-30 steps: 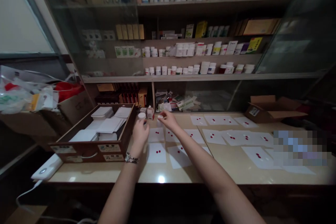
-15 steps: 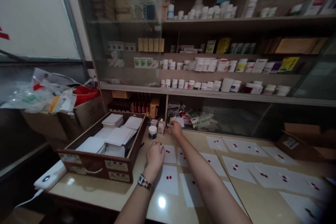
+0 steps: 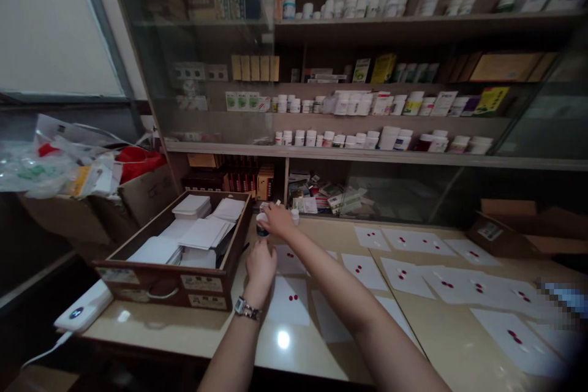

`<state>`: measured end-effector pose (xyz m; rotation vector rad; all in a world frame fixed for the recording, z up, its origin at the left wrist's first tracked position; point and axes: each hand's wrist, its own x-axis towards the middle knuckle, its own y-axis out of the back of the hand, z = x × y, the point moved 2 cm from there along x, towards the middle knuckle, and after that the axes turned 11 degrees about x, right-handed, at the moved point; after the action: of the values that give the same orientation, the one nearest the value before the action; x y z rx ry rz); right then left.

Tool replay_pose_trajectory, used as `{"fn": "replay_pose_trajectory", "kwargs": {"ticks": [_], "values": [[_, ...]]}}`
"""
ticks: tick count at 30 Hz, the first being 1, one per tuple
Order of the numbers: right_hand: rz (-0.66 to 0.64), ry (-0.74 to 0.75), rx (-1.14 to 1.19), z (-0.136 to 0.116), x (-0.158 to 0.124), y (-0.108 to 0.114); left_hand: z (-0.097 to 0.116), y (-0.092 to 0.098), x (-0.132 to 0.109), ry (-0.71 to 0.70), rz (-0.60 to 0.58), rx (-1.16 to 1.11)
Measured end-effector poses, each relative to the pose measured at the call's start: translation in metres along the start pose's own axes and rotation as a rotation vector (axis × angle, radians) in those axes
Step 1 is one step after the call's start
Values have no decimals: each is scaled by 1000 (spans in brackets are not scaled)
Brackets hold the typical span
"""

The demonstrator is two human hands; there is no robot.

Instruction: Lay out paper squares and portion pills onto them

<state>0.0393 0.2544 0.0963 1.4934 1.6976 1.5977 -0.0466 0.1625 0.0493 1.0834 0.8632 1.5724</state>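
Your right hand (image 3: pixel 280 220) reaches in from the right and lies over the white-capped medicine bottle (image 3: pixel 262 225), its fingertips (image 3: pixel 267 216) at the cap; you cannot tell if they are clamped on it. Your left hand (image 3: pixel 261 269), with a metal wristwatch (image 3: pixel 247 309) on its wrist, sits just below the bottle, its fingers bunched and pointing up. You cannot tell if it holds anything. The hands are apart, though only just, with the right forearm crossing above the left hand. Nearer you than the bottle, the cream counter (image 3: pixel 441 343) carries about a dozen white paper sheets (image 3: pixel 289 301), most marked with pairs of red dots. Some overlap to the right of the bottle, so the count is rough. The lowest sheets stop short of the counter's near edge, leaving a strip of open counter there. Just left of the bottle, one wooden drawer (image 3: pixel 138 278) stands close, leaving little room on that side, and it holds several stacks of white paper. A white power bank (image 3: pixel 82 309) lies beyond its left corner. Just right of the bottle stands one small white container (image 3: pixel 294 215). Farther right is a cardboard box (image 3: pixel 500 229), and behind the bottle rise glass-fronted shelves (image 3: pixel 367 156) of medicine bottles and cartons.
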Motion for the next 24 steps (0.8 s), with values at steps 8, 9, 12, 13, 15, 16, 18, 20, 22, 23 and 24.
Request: {"fn": "replay_pose_trajectory", "kwargs": {"ticks": [8, 9, 12, 13, 15, 16, 18, 20, 22, 23, 24], "values": [[-90, -147, 74, -7, 8, -12, -3, 2, 0, 52, 231, -98], [-85, -149, 88, -5, 6, -8, -4, 2, 0, 48, 260, -125], [19, -145, 190, -6, -8, 13, -4, 0, 2, 16, 330, -257], [63, -134, 238, -7, -15, 23, -3, 0, 3, -2, 340, -318], [115, -91, 311, -13, -35, 47, 1, 3, 3, -54, 306, -466], [115, -63, 315, -17, -48, 59, 5, 6, 2, -87, 256, -541], [99, -49, 253, -23, -77, 82, 15, 14, -5, -170, 105, -654], [83, -126, 147, -28, -110, 98, 26, 21, -22, -248, -15, -670], [55, -235, 77, -32, -142, 106, 34, 27, -47, -282, -39, -624], [37, -287, 52, -34, -156, 107, 37, 27, -61, -285, -37, -590], [13, -335, 37, -35, -168, 105, 38, 26, -74, -272, -35, -539]]}}
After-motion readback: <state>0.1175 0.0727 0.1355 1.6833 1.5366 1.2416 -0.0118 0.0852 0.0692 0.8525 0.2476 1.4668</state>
